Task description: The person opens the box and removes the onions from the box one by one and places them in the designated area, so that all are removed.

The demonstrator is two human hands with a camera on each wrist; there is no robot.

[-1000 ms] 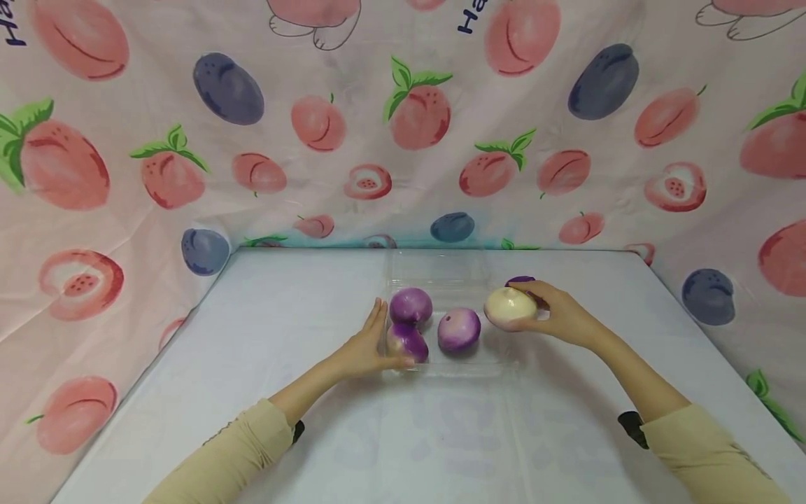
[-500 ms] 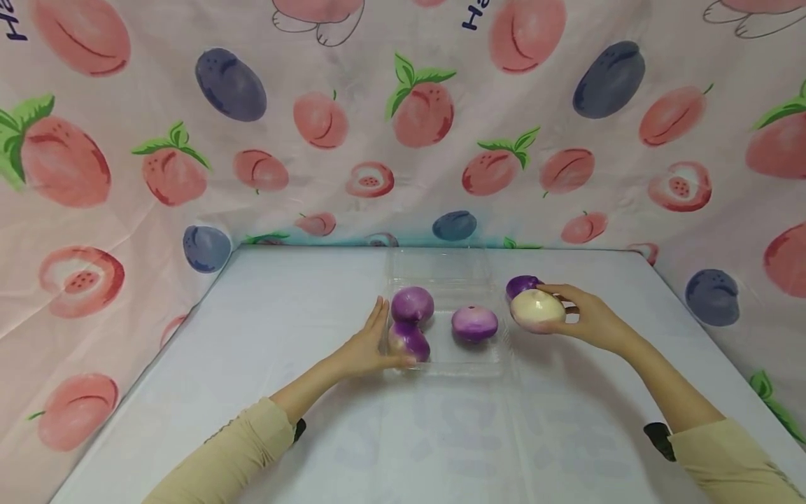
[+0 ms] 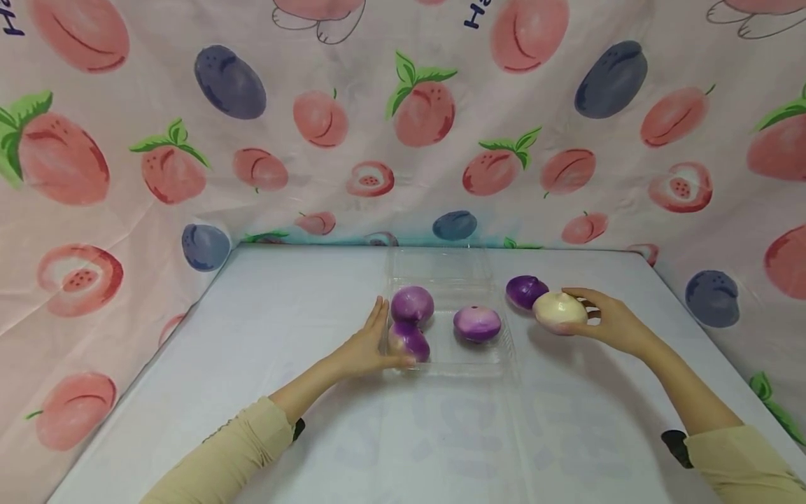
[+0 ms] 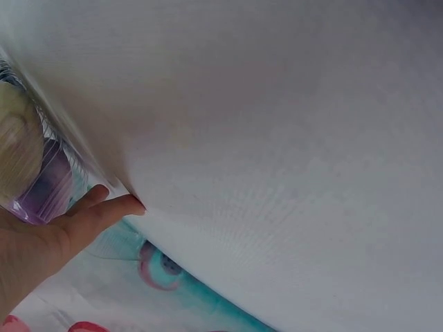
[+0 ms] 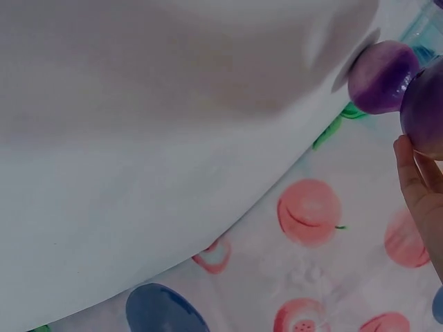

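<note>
Resting straight-fingered against the clear container (image 3: 462,368) near the centre of the frame, our left grip (image 3: 362,352) holds nothing; inside we see three purplish onions (image 3: 477,324). Right of centre, our right grip (image 3: 609,325) pinches a cream-topped onion (image 3: 557,312), a darker onion (image 3: 525,292) just to its upper left on the worktop (image 3: 302,287). Fruit-printed cloth (image 3: 415,199) fills the upper frame.

A pale pink fruit-print cloth (image 3: 371,126) hangs behind and along both sides of the white table (image 3: 302,294).
</note>
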